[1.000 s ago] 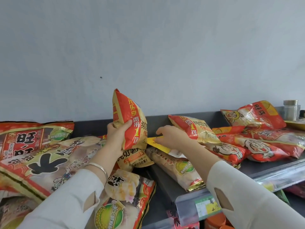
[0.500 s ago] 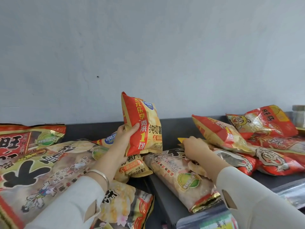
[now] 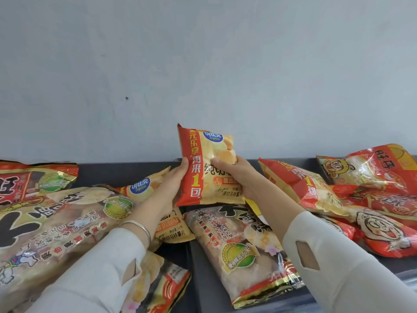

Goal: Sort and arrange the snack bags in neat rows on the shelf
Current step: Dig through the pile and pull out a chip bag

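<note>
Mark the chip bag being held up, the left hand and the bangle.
held chip bag [image 3: 195, 175], head view, on its red side stripe.
left hand [image 3: 172, 184], head view, on the middle of the hand.
bangle [image 3: 144, 228], head view, on the band over the wrist.

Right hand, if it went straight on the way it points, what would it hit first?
The right hand grips the upright chip bag, so that comes first. Past it, probably the pale wall behind the shelf, though depth is unclear.
</note>
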`<control>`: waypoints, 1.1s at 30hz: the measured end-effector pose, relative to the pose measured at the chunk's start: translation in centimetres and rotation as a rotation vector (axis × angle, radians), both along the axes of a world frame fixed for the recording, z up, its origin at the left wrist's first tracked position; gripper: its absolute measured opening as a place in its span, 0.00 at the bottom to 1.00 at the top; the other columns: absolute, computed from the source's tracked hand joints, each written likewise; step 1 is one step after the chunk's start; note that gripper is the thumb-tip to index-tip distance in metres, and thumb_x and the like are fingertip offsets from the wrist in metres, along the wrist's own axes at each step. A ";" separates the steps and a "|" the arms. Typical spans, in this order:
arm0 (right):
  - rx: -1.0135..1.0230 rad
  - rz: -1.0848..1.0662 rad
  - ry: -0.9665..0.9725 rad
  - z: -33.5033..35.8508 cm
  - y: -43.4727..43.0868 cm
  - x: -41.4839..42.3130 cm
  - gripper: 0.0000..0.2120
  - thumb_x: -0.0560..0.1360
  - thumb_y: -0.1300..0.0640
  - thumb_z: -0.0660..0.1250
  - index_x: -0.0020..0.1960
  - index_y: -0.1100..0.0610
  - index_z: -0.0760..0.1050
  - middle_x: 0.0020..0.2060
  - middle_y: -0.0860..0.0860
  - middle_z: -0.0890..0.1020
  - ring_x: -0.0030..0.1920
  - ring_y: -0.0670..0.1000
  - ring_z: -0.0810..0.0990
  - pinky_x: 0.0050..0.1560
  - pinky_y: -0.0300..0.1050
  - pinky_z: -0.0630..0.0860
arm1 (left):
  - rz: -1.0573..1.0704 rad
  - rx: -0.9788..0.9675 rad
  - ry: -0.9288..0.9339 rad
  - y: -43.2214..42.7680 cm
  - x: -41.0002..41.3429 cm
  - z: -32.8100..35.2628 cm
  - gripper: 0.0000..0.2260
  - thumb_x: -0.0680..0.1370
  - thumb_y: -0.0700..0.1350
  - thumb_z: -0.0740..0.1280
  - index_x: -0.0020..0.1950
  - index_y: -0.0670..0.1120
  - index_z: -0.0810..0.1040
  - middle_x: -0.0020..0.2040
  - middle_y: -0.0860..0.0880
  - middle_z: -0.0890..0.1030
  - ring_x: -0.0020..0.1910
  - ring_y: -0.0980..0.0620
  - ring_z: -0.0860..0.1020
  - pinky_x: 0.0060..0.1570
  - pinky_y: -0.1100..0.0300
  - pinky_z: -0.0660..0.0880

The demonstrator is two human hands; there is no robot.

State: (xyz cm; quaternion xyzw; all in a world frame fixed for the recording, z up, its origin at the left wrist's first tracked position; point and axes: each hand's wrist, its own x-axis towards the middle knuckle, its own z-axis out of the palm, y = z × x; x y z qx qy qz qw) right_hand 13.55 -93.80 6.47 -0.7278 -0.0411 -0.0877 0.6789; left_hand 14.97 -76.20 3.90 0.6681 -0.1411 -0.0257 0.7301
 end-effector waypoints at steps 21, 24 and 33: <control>-0.400 -0.370 -0.132 0.2 -2.0 0.1 0.34 0.68 0.45 0.75 0.67 0.51 0.61 0.53 0.49 0.77 0.51 0.52 0.79 0.48 0.51 0.78 | -0.113 1.094 -0.250 -1.1 -2.3 -2.5 0.18 0.76 0.59 0.64 0.34 0.47 0.76 0.32 0.50 0.74 0.33 0.53 0.72 0.35 0.59 0.68; -0.338 -0.319 -0.133 0.7 0.0 0.5 0.36 0.69 0.45 0.75 0.69 0.51 0.60 0.55 0.50 0.76 0.55 0.53 0.78 0.51 0.52 0.78 | -0.085 1.006 -0.166 -0.6 -3.1 -2.2 0.20 0.78 0.57 0.62 0.34 0.44 0.75 0.30 0.50 0.75 0.30 0.52 0.73 0.33 0.62 0.68; -0.353 -0.118 0.182 -2.6 0.7 3.0 0.35 0.73 0.53 0.72 0.73 0.58 0.59 0.66 0.55 0.73 0.65 0.57 0.72 0.61 0.54 0.72 | 0.445 0.720 -0.372 -0.3 -0.3 -2.7 0.25 0.78 0.43 0.64 0.73 0.47 0.61 0.69 0.45 0.70 0.65 0.45 0.72 0.61 0.54 0.72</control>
